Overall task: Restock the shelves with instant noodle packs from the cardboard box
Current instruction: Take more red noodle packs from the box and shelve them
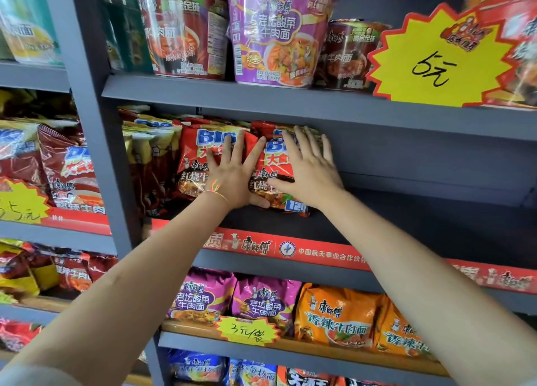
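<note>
On the middle shelf [377,234], two red instant noodle packs stand upright side by side. Her left hand [235,176] lies flat across both, fingers spread, the grip slack and holding nothing. Her right hand [308,167] presses flat on the right-hand red pack [273,182], fingers straight. Purple and orange packs [334,319] fill the shelf below; noodle bowls [273,31] stand above.

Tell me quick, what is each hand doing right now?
Left hand: open, fingers spread flat, pressing the red plastic instant noodle packs.
Right hand: open, fingers straight, pressing the rightmost red noodle pack.
</note>
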### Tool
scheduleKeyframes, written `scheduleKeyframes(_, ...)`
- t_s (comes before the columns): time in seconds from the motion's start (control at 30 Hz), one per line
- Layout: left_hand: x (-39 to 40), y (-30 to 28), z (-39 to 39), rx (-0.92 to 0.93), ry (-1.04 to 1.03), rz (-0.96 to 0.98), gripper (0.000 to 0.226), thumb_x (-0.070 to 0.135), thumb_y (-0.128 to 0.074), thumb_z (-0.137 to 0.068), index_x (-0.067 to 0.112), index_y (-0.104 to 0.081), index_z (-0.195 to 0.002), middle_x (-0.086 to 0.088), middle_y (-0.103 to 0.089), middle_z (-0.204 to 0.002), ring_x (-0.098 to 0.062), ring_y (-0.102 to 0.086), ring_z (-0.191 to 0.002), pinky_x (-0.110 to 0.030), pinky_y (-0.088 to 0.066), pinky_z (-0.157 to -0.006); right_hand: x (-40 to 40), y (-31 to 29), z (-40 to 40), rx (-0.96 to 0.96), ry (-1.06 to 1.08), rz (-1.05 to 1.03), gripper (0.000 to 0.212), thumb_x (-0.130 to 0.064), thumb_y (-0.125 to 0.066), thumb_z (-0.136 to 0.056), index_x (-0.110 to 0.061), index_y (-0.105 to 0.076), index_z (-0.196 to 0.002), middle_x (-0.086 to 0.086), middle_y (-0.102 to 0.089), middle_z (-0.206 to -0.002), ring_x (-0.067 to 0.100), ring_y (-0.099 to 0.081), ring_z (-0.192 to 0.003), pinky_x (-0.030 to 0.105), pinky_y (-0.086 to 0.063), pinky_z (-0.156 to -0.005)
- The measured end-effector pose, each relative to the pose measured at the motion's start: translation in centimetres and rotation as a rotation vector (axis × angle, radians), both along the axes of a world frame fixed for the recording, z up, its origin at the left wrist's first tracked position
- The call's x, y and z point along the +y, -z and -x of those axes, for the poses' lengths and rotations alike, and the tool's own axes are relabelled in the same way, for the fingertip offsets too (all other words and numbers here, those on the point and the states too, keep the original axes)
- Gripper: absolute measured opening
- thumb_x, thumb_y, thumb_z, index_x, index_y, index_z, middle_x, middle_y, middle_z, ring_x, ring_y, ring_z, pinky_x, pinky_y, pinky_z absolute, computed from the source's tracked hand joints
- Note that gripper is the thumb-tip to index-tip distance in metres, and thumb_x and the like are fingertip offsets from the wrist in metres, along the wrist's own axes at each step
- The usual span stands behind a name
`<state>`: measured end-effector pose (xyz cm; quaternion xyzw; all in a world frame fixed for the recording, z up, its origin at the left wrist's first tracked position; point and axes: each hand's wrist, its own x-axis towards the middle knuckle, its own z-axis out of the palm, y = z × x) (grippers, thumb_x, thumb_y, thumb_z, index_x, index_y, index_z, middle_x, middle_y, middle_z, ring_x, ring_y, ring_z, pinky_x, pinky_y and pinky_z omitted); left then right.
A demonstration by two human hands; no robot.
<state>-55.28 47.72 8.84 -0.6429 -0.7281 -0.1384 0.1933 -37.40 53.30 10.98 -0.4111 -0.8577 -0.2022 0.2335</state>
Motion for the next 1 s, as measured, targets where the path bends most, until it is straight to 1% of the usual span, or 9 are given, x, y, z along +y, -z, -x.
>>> scheduleKeyframes(0.1,-1.6,-0.7,0.0,-0.097,0.011,-0.003,0.127,0.076,-0.069,-0.068,0.04,0.018,-0.153,-0.012,0.016,-0.165,-0.037,0.006,-0.152,-0.063,-0.014,-0.118,-2.2,0.2,-0.2,0.099,-0.149,-0.014,0.065,-0.046,-0.052,-0.096,-0.011,-0.04,-0.149,0.012,-0.033,-0.157,0.03,-0.026,-0.148,0.051,-0.012,-0.124)
scheduleKeyframes(0.17,-3.6,-1.1,0.0,-0.185,0.019,-0.074,0.097,0.061,-0.065,-0.084,0.033,-0.01,-0.158,-0.016,-0.006,-0.165,-0.037,-0.011,-0.151,-0.059,-0.024,-0.115,-4.5,0.7,0.1,0.219,-0.32,-0.083,0.029,-0.028,-0.053,-0.094,-0.009,-0.068,-0.111,0.01,-0.063,-0.121,0.03,-0.055,-0.117,0.049,-0.037,-0.108)
scheduleKeyframes(0.27,-8.5,-0.3,0.1,-0.347,0.06,-0.365,0.042,0.041,-0.053,-0.091,0.02,-0.063,-0.126,-0.013,-0.063,-0.124,-0.035,-0.06,-0.111,-0.048,-0.053,-0.086,-8.9,1.7,1.3,0.368,-0.519,-0.05,0.017,-0.02,-0.053,-0.088,-0.012,-0.062,-0.076,-0.002,-0.061,-0.069,0.023,-0.057,-0.065,0.034,-0.042,-0.067)
scheduleKeyframes(0.33,-13.2,1.4,0.3,-0.417,-0.027,-0.484,0.032,0.037,-0.048,-0.088,0.02,-0.072,-0.099,-0.006,-0.071,-0.089,-0.03,-0.065,-0.081,-0.041,-0.052,-0.065,-12.2,3.2,2.7,0.416,-0.656,0.038,0.019,-0.023,-0.051,-0.087,-0.013,-0.061,-0.076,-0.003,-0.056,-0.057,0.023,-0.054,-0.052,0.031,-0.039,-0.048)
scheduleKeyframes(0.5,-27.2,9.8,4.2,-0.614,-0.353,-0.295,0.026,0.037,-0.053,-0.09,0.02,-0.073,-0.089,-0.002,-0.067,-0.072,-0.026,-0.063,-0.07,-0.043,-0.052,-0.063,-19.7,9.9,9.0,0.293,-0.901,0.454,0.023,-0.031,-0.048,-0.086,-0.016,-0.064,-0.078,-0.001,-0.054,-0.057,0.022,-0.05,-0.054,0.035,-0.043,-0.05)
scheduleKeyframes(0.67,-43.7,18.0,8.5,-0.732,-0.8,-0.09,0.02,0.036,-0.057,-0.093,0.023,-0.072,-0.095,-0.003,-0.072,-0.094,-0.028,-0.067,-0.092,-0.04,-0.054,-0.08,-28.7,16.6,18.9,-0.169,-1.025,0.766,0.023,-0.021,-0.056,-0.094,-0.014,-0.059,-0.072,0.001,-0.054,-0.06,0.031,-0.054,-0.065,0.041,-0.046,-0.061)
scheduleKeyframes(0.77,-54.3,21.6,9.7,-0.721,-1.064,-0.092,0.025,0.037,-0.051,-0.094,0.02,-0.069,-0.094,-0.004,-0.069,-0.098,-0.031,-0.064,-0.095,-0.037,-0.053,-0.081,-36.9,18.9,24.4,-0.358,-1.112,0.854,0.022,-0.025,-0.055,-0.097,-0.011,-0.067,-0.086,0.007,-0.067,-0.076,0.027,-0.061,-0.077,0.039,-0.044,-0.068)
scheduleKeyframes(0.9,-67.6,26.0,10.3,-0.699,-1.352,-0.178,0.019,0.029,-0.059,-0.093,0.015,-0.071,-0.098,-0.01,-0.067,-0.101,-0.033,-0.064,-0.099,-0.04,-0.051,-0.08,-49.2,22.6,30.0,-0.533,-1.266,1.008,0.023,-0.025,-0.055,-0.096,-0.012,-0.065,-0.079,0.005,-0.066,-0.071,0.026,-0.064,-0.073,0.04,-0.05,-0.066)
scheduleKeyframes(1.0,-76.5,29.9,9.8,-0.695,-1.559,-0.211,0.028,0.04,-0.057,-0.089,0.016,-0.072,-0.092,-0.01,-0.067,-0.095,-0.034,-0.065,-0.09,-0.041,-0.052,-0.074,-58.0,25.6,33.2,-0.685,-1.361,1.069,0.024,-0.024,-0.053,-0.098,-0.013,-0.067,-0.082,-0.001,-0.066,-0.075,0.019,-0.061,-0.071,0.035,-0.048,-0.064)
